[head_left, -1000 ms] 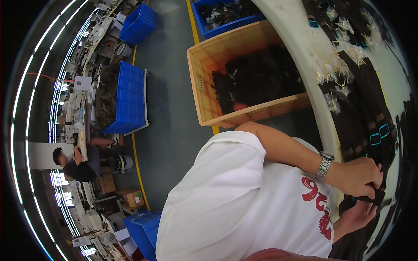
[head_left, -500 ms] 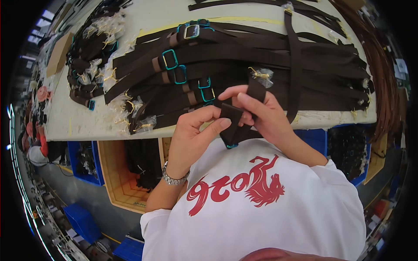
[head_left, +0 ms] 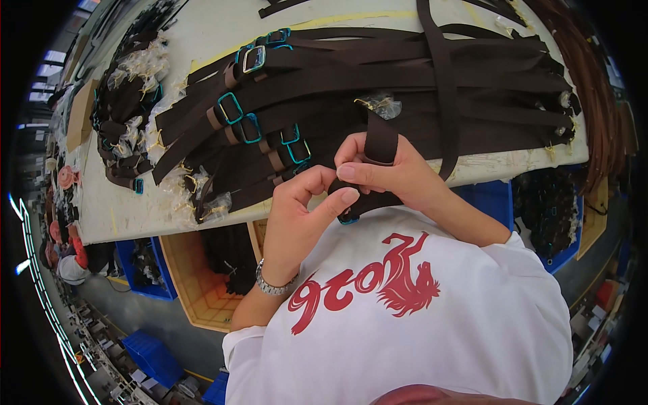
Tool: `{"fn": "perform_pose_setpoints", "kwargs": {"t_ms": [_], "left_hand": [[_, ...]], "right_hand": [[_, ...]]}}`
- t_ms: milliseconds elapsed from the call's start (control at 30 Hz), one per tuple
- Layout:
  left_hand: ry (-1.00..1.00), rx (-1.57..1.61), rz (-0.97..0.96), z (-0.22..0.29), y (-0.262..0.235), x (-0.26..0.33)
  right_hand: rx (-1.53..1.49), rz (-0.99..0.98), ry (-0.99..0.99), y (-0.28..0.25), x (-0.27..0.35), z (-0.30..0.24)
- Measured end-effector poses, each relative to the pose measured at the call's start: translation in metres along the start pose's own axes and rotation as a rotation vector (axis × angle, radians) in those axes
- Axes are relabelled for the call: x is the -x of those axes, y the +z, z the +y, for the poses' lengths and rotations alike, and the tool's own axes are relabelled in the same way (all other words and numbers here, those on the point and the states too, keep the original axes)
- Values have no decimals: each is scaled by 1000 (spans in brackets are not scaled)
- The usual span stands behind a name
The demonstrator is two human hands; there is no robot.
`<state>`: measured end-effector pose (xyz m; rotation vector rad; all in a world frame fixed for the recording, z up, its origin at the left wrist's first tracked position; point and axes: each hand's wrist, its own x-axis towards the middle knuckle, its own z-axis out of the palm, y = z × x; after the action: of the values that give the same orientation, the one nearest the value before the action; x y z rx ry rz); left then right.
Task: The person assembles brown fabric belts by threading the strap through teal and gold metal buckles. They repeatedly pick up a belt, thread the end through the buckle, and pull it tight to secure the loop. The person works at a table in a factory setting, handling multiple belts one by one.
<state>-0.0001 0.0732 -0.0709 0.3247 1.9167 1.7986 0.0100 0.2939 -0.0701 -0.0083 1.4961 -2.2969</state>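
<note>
Close to the table's front edge, my left hand (head_left: 305, 202) pinches part of a dark brown strap between thumb and fingers. My right hand (head_left: 398, 172) is closed on the same strap (head_left: 382, 140), which loops up in a wide band over its fingers. The fingertips of both hands almost meet, and the piece between them is mostly hidden. Below them hangs a buckle with a blue edge (head_left: 348, 220), partly covered. Just beyond my hands lies a pile of similar straps (head_left: 337, 84) with blue-edged square buckles (head_left: 230, 108).
The straps lie across a white table (head_left: 121, 226). Gold hooks in clear plastic (head_left: 381, 106) rest on them; more wrapped hardware (head_left: 145, 64) sits at the left. Under the table are a wooden bin (head_left: 185, 283) and blue bins (head_left: 489, 202). Another person (head_left: 71, 260) is far left.
My right thumb has come down toward my left fingertips, and the folded strap end between my hands has dropped mostly out of sight. The view has shifted, moving the table slightly.
</note>
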Motion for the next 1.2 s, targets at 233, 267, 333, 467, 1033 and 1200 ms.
{"fn": "perform_pose_setpoints", "kwargs": {"t_ms": [233, 267, 333, 467, 1033, 1200], "left_hand": [[97, -200, 200, 4, 19, 12], [159, -280, 234, 1, 19, 13], [227, -371, 249, 2, 14, 14], [32, -232, -44, 2, -1, 16], [-5, 285, 126, -2, 17, 18], [157, -19, 78, -3, 3, 17]], "right_hand": [[-34, 39, -16, 3, -4, 11], [-134, 19, -25, 3, -5, 13], [-282, -5, -11, 1, -9, 16], [-394, -36, 25, 9, -15, 17], [-171, -75, -62, 40, -8, 17], [-202, -78, 29, 40, -9, 11]]}}
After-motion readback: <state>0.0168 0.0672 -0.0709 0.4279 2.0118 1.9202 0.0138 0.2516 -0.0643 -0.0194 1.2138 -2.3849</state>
